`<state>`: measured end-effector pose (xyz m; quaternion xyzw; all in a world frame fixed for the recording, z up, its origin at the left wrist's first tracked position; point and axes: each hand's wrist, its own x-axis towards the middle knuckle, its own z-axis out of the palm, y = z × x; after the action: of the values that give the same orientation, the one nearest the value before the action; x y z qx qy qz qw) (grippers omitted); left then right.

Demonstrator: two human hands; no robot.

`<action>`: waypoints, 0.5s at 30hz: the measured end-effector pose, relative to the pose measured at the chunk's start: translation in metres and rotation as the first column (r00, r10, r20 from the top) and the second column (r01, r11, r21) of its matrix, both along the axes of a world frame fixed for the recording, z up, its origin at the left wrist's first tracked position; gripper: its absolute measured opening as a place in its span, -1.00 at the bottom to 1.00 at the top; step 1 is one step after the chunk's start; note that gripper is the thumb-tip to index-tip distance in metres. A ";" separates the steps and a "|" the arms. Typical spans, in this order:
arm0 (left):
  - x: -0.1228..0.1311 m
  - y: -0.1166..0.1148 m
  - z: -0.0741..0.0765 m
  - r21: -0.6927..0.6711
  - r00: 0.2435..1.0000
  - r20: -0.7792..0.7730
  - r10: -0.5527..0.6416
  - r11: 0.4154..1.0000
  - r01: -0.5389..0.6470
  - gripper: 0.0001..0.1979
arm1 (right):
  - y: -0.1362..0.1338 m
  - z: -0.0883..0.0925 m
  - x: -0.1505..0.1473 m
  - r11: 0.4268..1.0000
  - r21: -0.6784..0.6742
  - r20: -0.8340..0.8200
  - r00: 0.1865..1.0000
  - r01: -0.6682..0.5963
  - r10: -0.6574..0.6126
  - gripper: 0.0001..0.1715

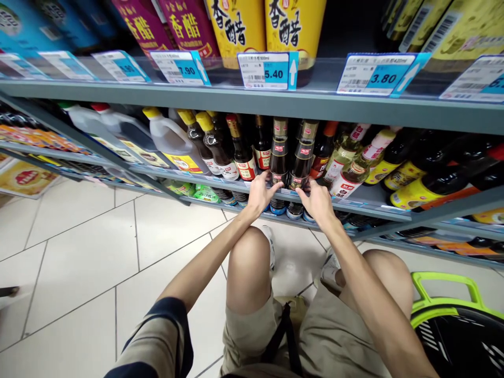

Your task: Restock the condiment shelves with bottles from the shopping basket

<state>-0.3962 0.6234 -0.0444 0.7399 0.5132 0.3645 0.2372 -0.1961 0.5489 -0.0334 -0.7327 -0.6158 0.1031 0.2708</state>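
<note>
Nearest the camera, the person's khaki shorts [255, 336] and bent knee [247, 268] are filling the 6 o'clock area, and both bare arms are reaching forward to a grey metal store shelf [252, 100]. The left hand [260, 194] is touching the lower part of one dark glass sauce bottle [279, 157], and the right hand [317, 202] is touching the bottom of the next dark glass sauce bottle [301, 163]. Both hands are staying spread, with the fingers not closing or pinching. The two bottles are standing upright side by side at 12 o'clock from the hands. White plastic jugs [169, 137] are standing at 10 o'clock, and a green-handled shopping basket [444, 294] is sitting on the tiled floor [79, 252] at 4 o'clock.
</note>
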 end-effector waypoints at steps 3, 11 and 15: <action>-0.001 0.000 -0.005 0.027 0.999 0.032 -0.019 0.999 0.018 -0.49 | 0.001 0.003 -0.003 0.999 -0.007 -0.011 0.999 0.052 -0.052 -0.39; -0.001 0.000 -0.013 0.055 0.999 0.013 -0.034 0.998 0.033 -0.54 | 0.006 0.001 -0.006 0.997 0.074 -0.093 0.996 0.011 -0.004 -0.41; -0.001 0.003 -0.014 0.041 0.999 0.019 -0.046 0.998 0.045 -0.57 | 0.005 0.003 -0.006 0.999 0.046 -0.037 0.999 0.001 0.001 -0.43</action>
<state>-0.3976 0.6269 -0.0584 0.7524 0.4863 0.3766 0.2356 -0.2018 0.5535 -0.0302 -0.7242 -0.6130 0.1023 0.2990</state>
